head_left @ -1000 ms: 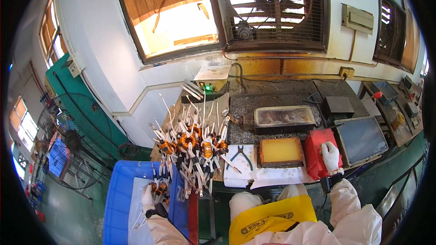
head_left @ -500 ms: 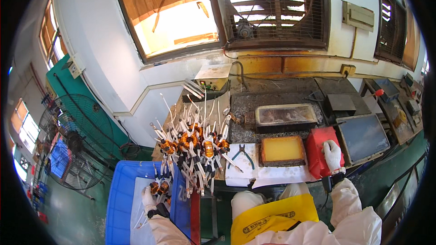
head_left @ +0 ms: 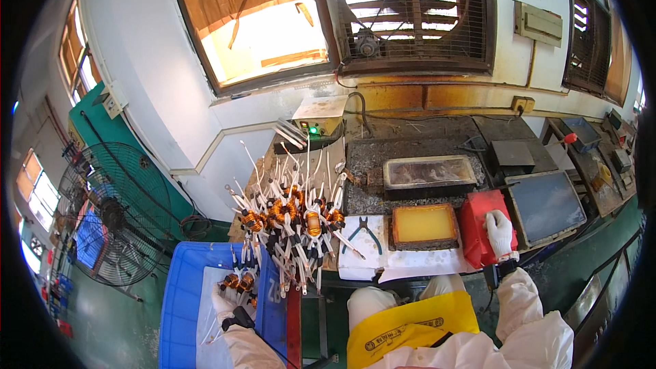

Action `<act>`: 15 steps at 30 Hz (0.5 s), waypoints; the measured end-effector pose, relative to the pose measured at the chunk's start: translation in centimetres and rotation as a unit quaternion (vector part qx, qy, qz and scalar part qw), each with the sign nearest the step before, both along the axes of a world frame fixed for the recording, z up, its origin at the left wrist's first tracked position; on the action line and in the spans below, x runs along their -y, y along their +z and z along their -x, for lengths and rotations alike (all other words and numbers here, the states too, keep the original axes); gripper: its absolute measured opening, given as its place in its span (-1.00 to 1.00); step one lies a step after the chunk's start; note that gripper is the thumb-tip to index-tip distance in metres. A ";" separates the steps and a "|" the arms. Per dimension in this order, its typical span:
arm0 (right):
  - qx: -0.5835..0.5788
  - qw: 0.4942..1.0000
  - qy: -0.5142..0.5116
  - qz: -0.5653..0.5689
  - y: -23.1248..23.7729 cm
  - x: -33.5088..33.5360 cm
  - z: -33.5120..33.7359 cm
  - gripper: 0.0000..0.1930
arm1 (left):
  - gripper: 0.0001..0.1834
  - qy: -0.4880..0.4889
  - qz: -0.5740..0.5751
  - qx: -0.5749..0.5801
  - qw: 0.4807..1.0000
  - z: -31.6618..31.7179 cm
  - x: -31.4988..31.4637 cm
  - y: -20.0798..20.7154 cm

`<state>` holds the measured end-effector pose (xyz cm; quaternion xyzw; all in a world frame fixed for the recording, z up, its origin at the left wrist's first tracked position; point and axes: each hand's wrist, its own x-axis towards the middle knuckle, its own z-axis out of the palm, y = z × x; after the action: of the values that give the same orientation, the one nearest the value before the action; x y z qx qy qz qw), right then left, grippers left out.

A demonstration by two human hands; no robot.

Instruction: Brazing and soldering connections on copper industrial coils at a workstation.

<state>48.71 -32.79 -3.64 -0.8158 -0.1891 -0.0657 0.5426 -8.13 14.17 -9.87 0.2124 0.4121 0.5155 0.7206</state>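
Observation:
My left hand (head_left: 223, 305), in a white glove, is inside the blue plastic bin (head_left: 181, 287). Its fingers are closed at a copper-wound coil (head_left: 244, 283) with white leads, beside other coils lying there. My right hand (head_left: 499, 229), also gloved, has its fingers curled on the red box (head_left: 477, 216) at the bench's front edge. Left of that box stands a rectangular pot of yellowish stuff (head_left: 424, 224). A pile of copper-wound coils (head_left: 294, 210) with white and black leads rises between the bin and the bench. Pliers (head_left: 363, 235) with dark green handles lie on white paper.
Behind the yellow pot sits a rectangular metal-rimmed pot (head_left: 429, 172). A grey-surfaced tray (head_left: 547, 206) stands right of the red box. At the back is a control box (head_left: 320, 126) with a lit green lamp. A large floor fan (head_left: 113, 215) stands at left.
A green lamp glows on the control box, which looked unlit before. My left hand has shifted very slightly at the coil; my right hand stays on the red box.

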 end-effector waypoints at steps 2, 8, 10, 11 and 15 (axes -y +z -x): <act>-0.024 0.999 0.002 0.020 0.6 -0.1 0.2 -0.76 | -0.52 0.077 -0.014 -0.024 0.997 0.7 -0.5 -1.1; 0.015 1.000 -0.006 0.017 0.6 0.2 0.2 -0.81 | -0.53 0.147 0.045 -0.162 0.975 -0.3 -0.4 0.6; 0.015 1.000 0.000 0.020 0.7 0.2 0.1 -0.81 | -0.55 0.121 0.062 -0.137 0.981 0.8 -1.3 -0.6; 0.016 1.000 0.003 0.023 0.8 0.2 0.1 -0.81 | -0.58 0.080 0.035 -0.213 0.973 1.5 -1.9 -1.2; 0.019 1.000 0.001 0.024 0.5 -0.1 0.1 -0.80 | -0.64 0.033 -0.060 -0.334 0.940 3.3 -3.8 -4.9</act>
<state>48.59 -32.68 -3.13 -0.8269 -0.2018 -0.0756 0.5195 -11.47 18.02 -14.79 0.4013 0.6043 0.4625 0.5099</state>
